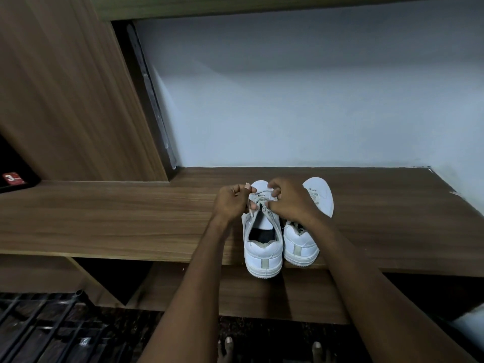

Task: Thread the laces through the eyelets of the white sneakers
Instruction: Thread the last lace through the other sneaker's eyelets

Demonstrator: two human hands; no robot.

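Observation:
Two white sneakers stand side by side on a wooden shelf (104,221), heels toward me. The left sneaker (263,247) has its heel over the shelf's front edge, and its white lace (258,201) crosses the upper eyelets. My left hand (231,203) pinches the lace at the shoe's left side, fingers curled. My right hand (288,197) pinches the lace over the shoe's right eyelets. The right sneaker (301,247) sits partly under my right wrist, its toe (320,195) showing beyond the hand.
A white wall (314,100) backs the shelf. A wooden cabinet panel (65,87) rises at the left, with a red label (11,178) in a dark opening. Below are a lower shelf, a black metal rack (39,328) and my toes on a dark floor.

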